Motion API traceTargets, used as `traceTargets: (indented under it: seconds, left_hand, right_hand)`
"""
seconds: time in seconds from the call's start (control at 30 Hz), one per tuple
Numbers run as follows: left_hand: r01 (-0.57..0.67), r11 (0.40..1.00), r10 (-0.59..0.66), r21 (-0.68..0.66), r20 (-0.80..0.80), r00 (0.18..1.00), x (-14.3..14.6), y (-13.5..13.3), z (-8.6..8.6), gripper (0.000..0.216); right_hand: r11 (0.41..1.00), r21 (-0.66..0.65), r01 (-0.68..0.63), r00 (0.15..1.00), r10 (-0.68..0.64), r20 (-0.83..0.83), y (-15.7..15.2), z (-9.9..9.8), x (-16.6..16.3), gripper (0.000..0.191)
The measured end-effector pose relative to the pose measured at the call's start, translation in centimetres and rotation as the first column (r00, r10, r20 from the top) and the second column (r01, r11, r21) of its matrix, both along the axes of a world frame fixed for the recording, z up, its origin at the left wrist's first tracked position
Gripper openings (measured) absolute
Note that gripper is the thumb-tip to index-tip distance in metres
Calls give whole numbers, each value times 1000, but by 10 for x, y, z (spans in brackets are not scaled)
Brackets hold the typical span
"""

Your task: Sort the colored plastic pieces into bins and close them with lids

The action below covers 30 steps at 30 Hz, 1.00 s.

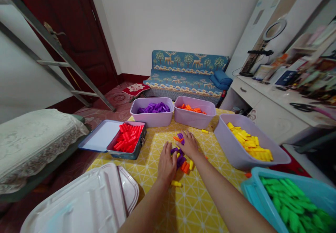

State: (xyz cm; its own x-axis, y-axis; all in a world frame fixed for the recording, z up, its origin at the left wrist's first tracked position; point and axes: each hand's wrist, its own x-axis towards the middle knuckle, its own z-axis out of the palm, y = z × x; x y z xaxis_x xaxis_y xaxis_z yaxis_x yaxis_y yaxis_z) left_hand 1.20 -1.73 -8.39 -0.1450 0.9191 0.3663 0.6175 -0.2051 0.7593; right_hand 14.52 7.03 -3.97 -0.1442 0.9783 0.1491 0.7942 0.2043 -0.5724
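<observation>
A small mixed pile of stubby marker-shaped plastic pieces lies mid-table, with purple pieces [180,160], orange pieces [185,167] and a yellow piece [191,165] among them. My left hand [167,163] rests along the pile's left side, fingers stretched out and apart. At the upper right, my right hand [189,144] reaches over a few purple and orange pieces, its fingers extended; part of what lies beneath its palm is hidden. One loose yellow piece [176,183] lies just below my left hand, another [204,131] farther back to the right.
On the yellow patterned tablecloth [149,145] stand a purple-filled tub [152,120], an orange-filled tub [193,120], a yellow-filled tub [228,152] and a hinged box [140,145] of red pieces. A teal tub [270,198] holds green pieces. White lids [78,198] lie left.
</observation>
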Motion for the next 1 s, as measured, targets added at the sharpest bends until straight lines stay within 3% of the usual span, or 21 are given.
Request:
traceTargets:
  seconds: [0.17, 0.27, 0.43, 0.63, 0.73, 0.83, 1.0]
  left_hand:
    - [20, 1000, -20, -10, 28, 999, -1, 0, -1, 55]
    - [19, 1000, -19, -12, 23, 1000, -2, -1, -1, 56]
    - [6, 1000, -6, 12, -18, 1000, -2, 0, -1, 44]
    - [16, 999, -14, 47, -49, 999, -2, 1, 2, 33]
    - [19, 998, -17, 51, -46, 999, -2, 0, 4, 31]
    - [25, 999, -23, 46, -50, 998, -2, 0, 4, 31]
    - [33, 998, -31, 54, -34, 999, -2, 0, 3, 31]
  right_hand:
    - [972, -26, -235, 952, 225, -209, -4, -2, -7, 47]
    - [958, -9, -287, 913, 270, -307, -18, -1, -8, 44]
    - [998, 25, -64, 901, 69, -428, -36, -5, 12, 32]
    - [981, -19, 195, 872, -182, -455, -53, -24, 45, 33]
    - [977, -23, 211, 878, -199, -436, -61, -30, 50, 42]
    - [978, 70, 197, 923, -161, -348, -68, -28, 49, 39]
    - [989, 121, 90, 985, -70, -160, -80, -8, 47, 35]
